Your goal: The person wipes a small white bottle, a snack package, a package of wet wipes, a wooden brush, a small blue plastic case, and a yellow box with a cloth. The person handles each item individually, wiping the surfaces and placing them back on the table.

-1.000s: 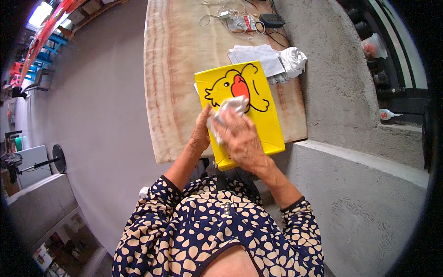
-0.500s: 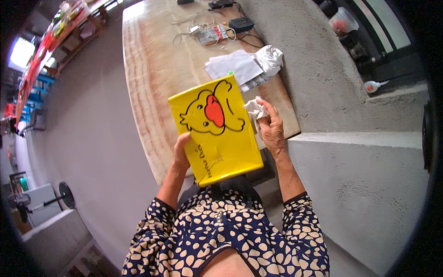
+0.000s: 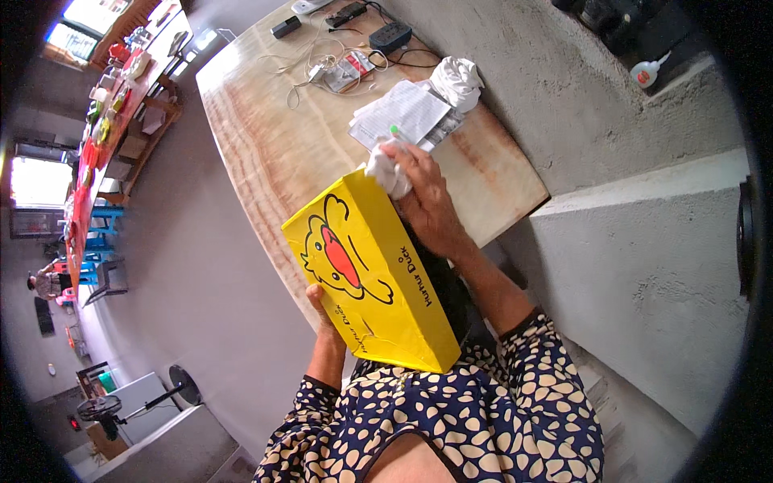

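A yellow box with a printed cartoon duck is tilted in front of me, one long side face turned up toward my right. Along its left edge my left hand grips it, thumb on the front face and the other fingers hidden behind. My right hand pinches a crumpled white cloth against the box's far right corner. Just beyond that corner lie printed sheets of paper on the table.
The marbled table also bears a bundled white cloth, a black power adapter and tangled white cables. A rough concrete ledge runs along my right. At the left stand a fan and a long cluttered table.
The box has tipped and turned, so its right side face now shows. My right hand has moved the cloth up and left onto the box's far corner. The view has shifted too.
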Available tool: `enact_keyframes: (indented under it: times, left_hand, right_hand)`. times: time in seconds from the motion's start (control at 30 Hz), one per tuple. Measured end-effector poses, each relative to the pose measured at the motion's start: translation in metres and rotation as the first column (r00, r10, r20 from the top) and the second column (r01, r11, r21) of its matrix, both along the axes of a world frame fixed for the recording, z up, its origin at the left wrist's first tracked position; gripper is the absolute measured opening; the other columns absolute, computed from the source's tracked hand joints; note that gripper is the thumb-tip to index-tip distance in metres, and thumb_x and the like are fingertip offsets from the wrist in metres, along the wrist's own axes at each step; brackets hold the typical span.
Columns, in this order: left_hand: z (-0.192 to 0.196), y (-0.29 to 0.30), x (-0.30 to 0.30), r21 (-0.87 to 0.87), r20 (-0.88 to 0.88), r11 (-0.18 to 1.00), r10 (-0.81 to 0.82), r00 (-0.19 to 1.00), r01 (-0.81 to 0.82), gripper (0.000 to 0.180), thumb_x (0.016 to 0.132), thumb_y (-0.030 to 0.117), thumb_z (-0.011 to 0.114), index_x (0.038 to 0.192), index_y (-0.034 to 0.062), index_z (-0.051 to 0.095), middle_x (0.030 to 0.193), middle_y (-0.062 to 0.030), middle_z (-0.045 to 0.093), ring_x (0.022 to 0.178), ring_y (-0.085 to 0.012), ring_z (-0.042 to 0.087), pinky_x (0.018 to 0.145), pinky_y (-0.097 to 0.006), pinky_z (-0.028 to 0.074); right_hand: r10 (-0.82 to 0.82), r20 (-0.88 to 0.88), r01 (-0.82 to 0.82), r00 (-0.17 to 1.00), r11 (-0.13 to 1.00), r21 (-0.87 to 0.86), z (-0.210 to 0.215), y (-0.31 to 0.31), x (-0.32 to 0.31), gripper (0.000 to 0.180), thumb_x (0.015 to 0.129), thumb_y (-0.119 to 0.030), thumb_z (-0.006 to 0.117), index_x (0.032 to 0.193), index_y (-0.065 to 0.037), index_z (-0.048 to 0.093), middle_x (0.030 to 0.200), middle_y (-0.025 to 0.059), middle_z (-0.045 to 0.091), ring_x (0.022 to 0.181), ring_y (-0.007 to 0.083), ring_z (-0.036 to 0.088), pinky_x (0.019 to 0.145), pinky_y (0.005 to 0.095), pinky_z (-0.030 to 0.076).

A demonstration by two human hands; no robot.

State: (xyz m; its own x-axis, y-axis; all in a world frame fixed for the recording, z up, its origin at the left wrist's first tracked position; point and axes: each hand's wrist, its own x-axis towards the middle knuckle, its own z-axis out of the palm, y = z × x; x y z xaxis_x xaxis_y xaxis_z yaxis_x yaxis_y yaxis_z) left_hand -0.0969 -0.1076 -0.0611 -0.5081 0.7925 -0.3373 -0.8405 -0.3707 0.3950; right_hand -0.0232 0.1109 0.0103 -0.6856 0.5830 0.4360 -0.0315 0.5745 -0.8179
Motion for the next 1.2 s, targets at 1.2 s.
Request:
enact_keyframes:
  times: [1.2]
  left_hand:
    - [-0.008,0.003,-0.01,-0.158,0.002,0.969,0.192,0.981,-0.189,0.066,0.075,0.051,0.062,0.121,0.0058,0.047,0.108,-0.0108,0.062,0.087,-0.0258,0.063,0.074,-0.036,0.055]
  right_hand:
    - [0.377,0.06,-0.373,0.924,0.925,-0.071,0.01,-0.051,0.083,0.037,0.086,-0.015,0.053,0.123,-0.016,0.056,0.136,0.0157,0.04,0.127,0.0297,0.037,0.103,0.0418,0.027]
